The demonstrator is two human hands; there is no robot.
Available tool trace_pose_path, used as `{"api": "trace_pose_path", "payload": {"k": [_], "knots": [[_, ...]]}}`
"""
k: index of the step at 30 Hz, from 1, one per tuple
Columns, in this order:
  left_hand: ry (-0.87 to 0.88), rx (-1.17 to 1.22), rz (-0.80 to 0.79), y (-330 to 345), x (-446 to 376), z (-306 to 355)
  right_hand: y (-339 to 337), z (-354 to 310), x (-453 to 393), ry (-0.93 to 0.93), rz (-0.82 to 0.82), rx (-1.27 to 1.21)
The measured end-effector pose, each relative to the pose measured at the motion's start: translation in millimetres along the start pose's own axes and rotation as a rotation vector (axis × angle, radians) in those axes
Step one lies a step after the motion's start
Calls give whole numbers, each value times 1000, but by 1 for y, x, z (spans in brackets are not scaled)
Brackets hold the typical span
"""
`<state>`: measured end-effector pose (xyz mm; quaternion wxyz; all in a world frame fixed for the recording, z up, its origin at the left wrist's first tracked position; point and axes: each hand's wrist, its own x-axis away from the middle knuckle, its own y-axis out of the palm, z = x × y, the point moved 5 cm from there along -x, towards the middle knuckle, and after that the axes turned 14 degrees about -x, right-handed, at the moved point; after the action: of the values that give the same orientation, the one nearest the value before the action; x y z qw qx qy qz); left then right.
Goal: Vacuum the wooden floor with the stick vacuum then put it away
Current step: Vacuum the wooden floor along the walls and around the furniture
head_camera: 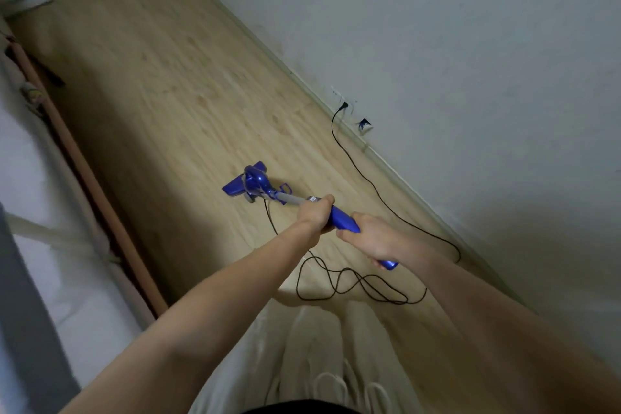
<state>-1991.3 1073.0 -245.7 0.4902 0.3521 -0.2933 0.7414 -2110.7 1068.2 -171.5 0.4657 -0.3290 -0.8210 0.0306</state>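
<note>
Both hands are on the blue stick vacuum (260,185) here, and it's a proper two-handed drive: the left hand (317,214) is wrapped round the shaft just where the grey tube meets the blue handle, steering, while the right hand (368,239) is clamped further back on the handle near its end, supplying the push. That split grip looks chosen for leverage, since the tube slopes down and away to the floor head, which sits flat on the wooden floor (161,84) in mid-lane between the bed frame (100,198) on the left and the wall (470,44) on the right. The black cord (363,178) runs from the wall socket (344,106) along the skirting, then piles in loose loops just in front of the person's legs, slack enough to allow reach but, by my reading, a snag risk if the head is drawn back over it. No bins or boxes to report; whether the vacuum's dust cup holds anything cannot be told from here. Plenty of bare floor lies ahead, so the vacuuming seems well short of done.
</note>
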Motion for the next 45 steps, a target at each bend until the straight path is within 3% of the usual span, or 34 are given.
{"api": "trace_pose_path", "payload": {"k": [8,14,33,40,45], "knots": [[-14,-14,2,4,-15,16,-12,1,-19,-60,108,118],[-24,-66,19,-30,-52,33,2,-25,-63,-84,142,90],[-13,-89,91,-258,-222,173,69,-261,-260,-202,74,62],[-9,-3,156,-259,-227,175,69,-266,-268,-193,8,-68],[-21,20,133,-226,-204,165,50,-241,-244,-185,-13,-21]]}}
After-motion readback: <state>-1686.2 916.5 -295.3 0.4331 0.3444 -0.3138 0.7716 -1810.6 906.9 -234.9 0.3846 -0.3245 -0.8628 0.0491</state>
